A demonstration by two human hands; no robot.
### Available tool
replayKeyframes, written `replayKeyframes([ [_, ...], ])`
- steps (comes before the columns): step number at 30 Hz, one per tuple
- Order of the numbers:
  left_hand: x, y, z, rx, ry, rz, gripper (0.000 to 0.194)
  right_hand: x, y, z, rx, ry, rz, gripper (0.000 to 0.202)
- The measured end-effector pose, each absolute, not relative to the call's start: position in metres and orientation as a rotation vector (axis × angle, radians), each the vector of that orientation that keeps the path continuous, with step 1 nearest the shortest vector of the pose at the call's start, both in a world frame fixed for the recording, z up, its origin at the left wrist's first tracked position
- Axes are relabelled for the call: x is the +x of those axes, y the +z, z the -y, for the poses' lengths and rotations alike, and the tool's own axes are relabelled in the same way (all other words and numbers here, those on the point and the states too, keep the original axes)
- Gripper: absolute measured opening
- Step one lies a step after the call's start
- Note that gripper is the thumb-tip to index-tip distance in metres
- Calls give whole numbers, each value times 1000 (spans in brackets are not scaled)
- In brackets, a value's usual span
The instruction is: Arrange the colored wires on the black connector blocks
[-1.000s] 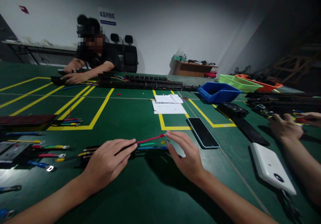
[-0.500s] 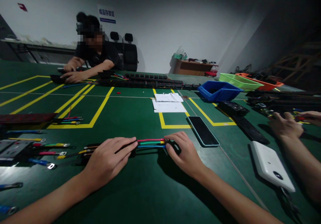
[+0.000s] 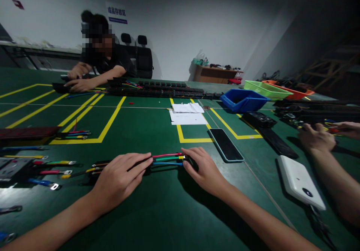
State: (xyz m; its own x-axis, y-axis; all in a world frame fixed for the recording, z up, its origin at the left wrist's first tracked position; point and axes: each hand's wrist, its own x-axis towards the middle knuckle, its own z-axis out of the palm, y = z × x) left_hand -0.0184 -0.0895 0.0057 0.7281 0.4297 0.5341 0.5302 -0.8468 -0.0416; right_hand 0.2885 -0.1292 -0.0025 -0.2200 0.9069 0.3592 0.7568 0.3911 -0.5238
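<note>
Colored wires [image 3: 168, 159] between two hands over a green, yellow-lined table [image 3: 157, 221], pale wall [image 3: 180, 26] behind.
The left hand [image 3: 120, 179] closes over a dark housing [image 3: 97, 171]; rightward, red, green and blue strands lie nearly parallel, the red no longer slanting upward; the right hand [image 3: 202, 168] pinches their ends, near a phone [image 3: 226, 145].

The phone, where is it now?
In the head view, the phone lies right of centre, between the right hand and the blue bin.
</note>
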Motion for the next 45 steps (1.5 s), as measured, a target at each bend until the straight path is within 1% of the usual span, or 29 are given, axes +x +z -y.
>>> replayKeyframes([
  [4, -19, 6, 89, -2745, -764, 765, 40, 290, -2, 128, -1354, 343, 1951, 21],
  [7, -20, 6, 89, -2747, -756, 758, 40, 289, -1, 128, -1272, 333, 1867, 17],
  [13, -19, 6, 89, -2743, -767, 764, 40, 286, -1, 130, -1117, 208, 1774, 26],
  [20, -19, 7, 90, -2738, -767, 758, 39, 284, 0, 133, -1029, 77, 1838, 49],
  [26, -18, 6, 90, -2736, -772, 763, 39, 286, 6, 135, -1017, 121, 1963, 54],
  [28, -18, 6, 90, -2733, -773, 767, 39, 286, 7, 136, -1023, 126, 1967, 52],
  [35, -19, 6, 90, -2741, -766, 777, 41, 286, 5, 134, -1088, 58, 1854, 30],
  [45, -20, 3, 93, -2758, -725, 881, 43, 290, -3, 129, -1284, 301, 1969, 20],
])
